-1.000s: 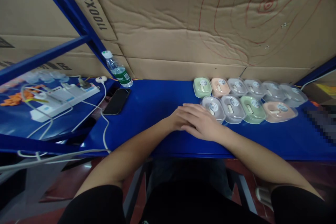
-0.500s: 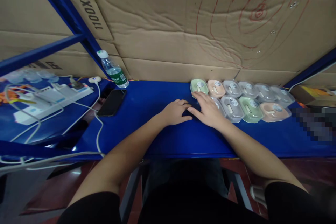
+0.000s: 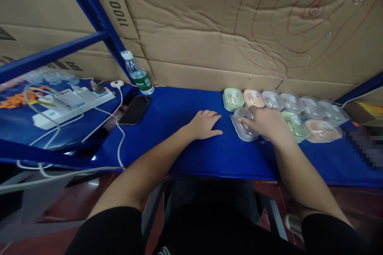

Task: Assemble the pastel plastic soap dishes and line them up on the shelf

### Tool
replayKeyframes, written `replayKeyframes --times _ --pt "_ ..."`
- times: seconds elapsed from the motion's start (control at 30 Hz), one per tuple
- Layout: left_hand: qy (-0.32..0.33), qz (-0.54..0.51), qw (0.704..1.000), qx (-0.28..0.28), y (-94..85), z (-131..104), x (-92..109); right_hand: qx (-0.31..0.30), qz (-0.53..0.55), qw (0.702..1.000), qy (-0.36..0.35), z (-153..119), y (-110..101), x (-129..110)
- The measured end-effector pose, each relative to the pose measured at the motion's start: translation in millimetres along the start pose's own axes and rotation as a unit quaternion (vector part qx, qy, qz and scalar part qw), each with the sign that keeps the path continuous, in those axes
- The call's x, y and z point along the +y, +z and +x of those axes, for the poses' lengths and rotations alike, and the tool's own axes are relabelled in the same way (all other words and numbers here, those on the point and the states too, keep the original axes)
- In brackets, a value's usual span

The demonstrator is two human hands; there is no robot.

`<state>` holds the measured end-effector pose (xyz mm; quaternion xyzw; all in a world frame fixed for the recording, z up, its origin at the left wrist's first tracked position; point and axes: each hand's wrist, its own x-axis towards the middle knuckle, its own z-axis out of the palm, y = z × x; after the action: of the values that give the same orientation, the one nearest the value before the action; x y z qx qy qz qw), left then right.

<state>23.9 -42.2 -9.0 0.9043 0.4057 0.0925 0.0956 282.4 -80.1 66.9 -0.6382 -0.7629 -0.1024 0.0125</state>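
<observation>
My right hand [image 3: 267,121] grips a small grey lidded container [image 3: 244,133] at the left end of the front row. Its thumb lies over the lid and the fingers reach to the far side. This container stands out a little to the left of its row, and I cannot tell whether it is lifted. In the same row are a green container [image 3: 295,127] and a peach one [image 3: 323,130]; my right hand mostly covers what lies between. My left hand [image 3: 205,124] lies on the blue table [image 3: 185,105], fingers spread, holding nothing.
Behind stands a back row with a green container [image 3: 233,99], a peach one [image 3: 253,99] and several grey ones [image 3: 290,103]. At left are a water bottle [image 3: 140,77], a phone [image 3: 135,110] and a power strip [image 3: 74,107] with cables. A cardboard wall [image 3: 185,55] closes the back.
My right hand has moved right, onto the grey container, which has shifted left and toward me from its row. My left hand stays on the table with fingers wider apart. The view has shifted slightly.
</observation>
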Motion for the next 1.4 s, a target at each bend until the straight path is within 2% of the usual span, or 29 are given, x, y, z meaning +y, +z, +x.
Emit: replayKeyframes --times 0.07,0.13,0.23,0.43,0.6,0.83,0.93,1.07,1.17,1.27,1.33,1.4 --pt "-0.03 -0.029 0.999 0.035 0.9 2.2 -0.6 0.031 0.053 0.996 -0.068 -1.9 6.4 -12.3" --pt "-0.045 -0.056 0.994 0.077 0.1 4.0 -2.4 0.053 0.13 0.978 -0.155 -3.7 11.9 -20.9" --pt "-0.01 -0.08 0.991 0.102 -3.6 4.7 -5.5 0.068 0.193 0.956 -0.21 -5.1 16.9 -22.6" --pt "0.085 -0.096 0.99 0.063 -5.1 4.6 -1.4 0.026 0.201 0.955 -0.217 -0.2 28.9 -19.8" --pt "0.056 -0.108 0.991 0.05 -13.8 3.6 -10.1 0.032 0.272 0.933 -0.235 5.4 36.9 -22.2" --pt "0.052 -0.167 0.983 0.059 -21.0 1.5 -33.5 0.008 0.273 0.936 -0.221 9.5 30.9 -19.9" --pt "0.041 -0.19 0.979 0.06 -20.2 3.1 -39.7 0.043 0.317 0.925 -0.203 11.9 30.9 -19.9" --pt "0.038 -0.217 0.971 0.09 -23.9 3.5 -40.8 0.131 0.379 0.899 -0.176 15.8 37.7 -19.7" --pt "0.033 -0.257 0.954 0.151 -27.8 4.1 -36.3 0.182 0.411 0.885 -0.127 19.7 46.9 -19.2" --pt "-0.008 -0.309 0.924 0.225 -28.6 8.4 -36.4 0.175 0.432 0.876 -0.123 23.1 55.0 -18.0" --pt "-0.078 -0.356 0.888 0.28 -27.6 12.9 -43.1 0.155 0.424 0.88 -0.146 23.8 57.4 -17.9" --pt "-0.17 -0.418 0.833 0.321 -27.2 16.7 -54.8 0.13 0.392 0.891 -0.189 23.0 57.6 -19.0"
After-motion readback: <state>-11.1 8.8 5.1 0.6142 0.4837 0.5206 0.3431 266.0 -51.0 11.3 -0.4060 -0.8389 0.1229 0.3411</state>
